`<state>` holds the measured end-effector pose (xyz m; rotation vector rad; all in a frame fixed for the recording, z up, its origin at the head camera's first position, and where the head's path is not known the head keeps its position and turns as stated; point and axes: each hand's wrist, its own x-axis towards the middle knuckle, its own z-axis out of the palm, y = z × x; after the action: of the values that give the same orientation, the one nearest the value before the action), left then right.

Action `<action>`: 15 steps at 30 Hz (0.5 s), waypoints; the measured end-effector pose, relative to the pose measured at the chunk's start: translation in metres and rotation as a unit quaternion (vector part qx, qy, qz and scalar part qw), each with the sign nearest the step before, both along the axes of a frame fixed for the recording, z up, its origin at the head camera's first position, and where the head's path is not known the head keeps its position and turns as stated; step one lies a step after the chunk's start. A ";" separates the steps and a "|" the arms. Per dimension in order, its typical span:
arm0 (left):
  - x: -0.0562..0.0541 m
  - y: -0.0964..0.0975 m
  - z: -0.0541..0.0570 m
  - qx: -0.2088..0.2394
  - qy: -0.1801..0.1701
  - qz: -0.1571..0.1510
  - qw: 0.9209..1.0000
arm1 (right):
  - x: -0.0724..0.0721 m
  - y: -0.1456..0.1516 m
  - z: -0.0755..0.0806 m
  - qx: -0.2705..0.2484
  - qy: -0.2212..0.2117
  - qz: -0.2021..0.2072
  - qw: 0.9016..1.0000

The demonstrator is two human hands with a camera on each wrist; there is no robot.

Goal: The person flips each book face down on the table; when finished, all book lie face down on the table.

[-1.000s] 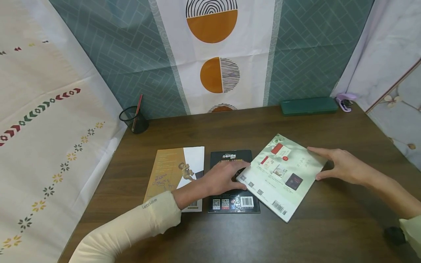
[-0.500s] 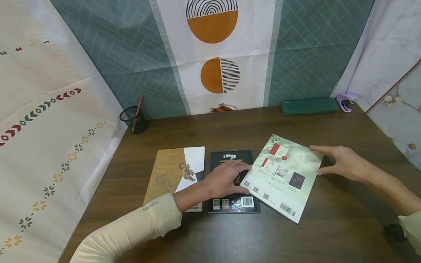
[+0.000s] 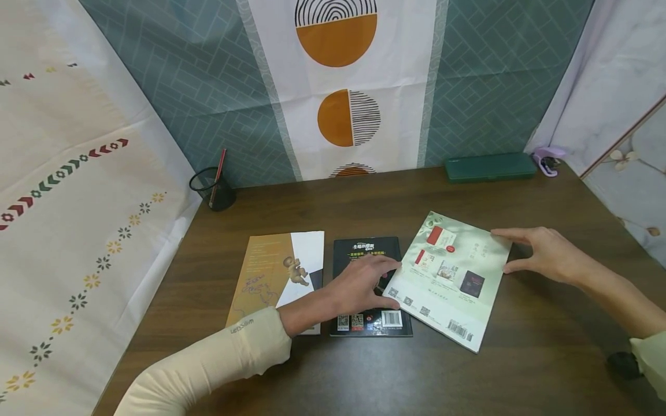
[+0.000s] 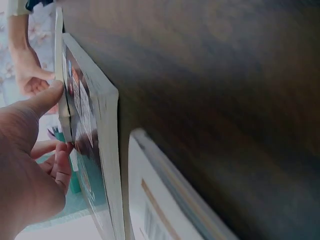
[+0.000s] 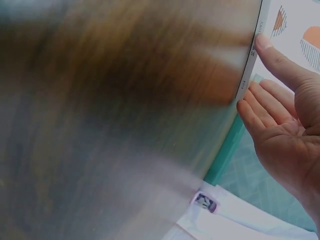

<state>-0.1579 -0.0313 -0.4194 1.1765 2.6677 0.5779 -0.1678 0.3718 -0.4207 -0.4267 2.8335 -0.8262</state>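
A pale green book [image 3: 447,277] lies tilted on the wooden table, its lower left side overlapping a black book [image 3: 372,323]. The left hand [image 3: 359,283] reaches over the black book, thumb and fingertips at the pale green book's left edge. In the left wrist view, its thumb [image 4: 47,97] presses that edge just above the black book. At the opposite edge is the right hand [image 3: 546,257], thumb and fingers spread apart. The right wrist view shows its fingers [image 5: 262,102] extended against the book's spine [image 5: 250,62]. A brown and white book [image 3: 265,260] lies left, partly behind the left forearm.
A black mesh pen cup [image 3: 221,196] with a red pencil [image 3: 218,167] stands at the back left. Along the back right edge lie a dark green case [image 3: 490,167] and a small purple object [image 3: 548,159]. Patterned cloths hang behind and at both sides.
The pale green book has turned clockwise and shifted slightly right at its lower end, so its edges run straighter. The left hand has moved slightly right with it; the right hand has barely moved.
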 end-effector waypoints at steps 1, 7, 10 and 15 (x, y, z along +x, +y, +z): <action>0.001 0.001 0.000 -0.004 0.003 0.002 1.000 | -0.001 0.001 0.000 0.001 0.002 -0.001 1.000; 0.007 0.008 -0.002 -0.007 0.016 0.012 1.000 | -0.003 0.004 0.000 0.004 0.007 -0.005 1.000; 0.011 0.012 -0.004 -0.005 0.022 0.019 1.000 | -0.005 0.006 0.000 0.005 0.009 -0.007 1.000; 0.017 0.018 -0.005 -0.007 0.031 0.028 0.999 | -0.009 0.009 0.001 0.010 0.008 -0.009 1.000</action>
<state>-0.1407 -0.0133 -0.4248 1.1373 2.7590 0.5396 -0.1767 0.3813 -0.4198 -0.4065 2.8620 -0.8010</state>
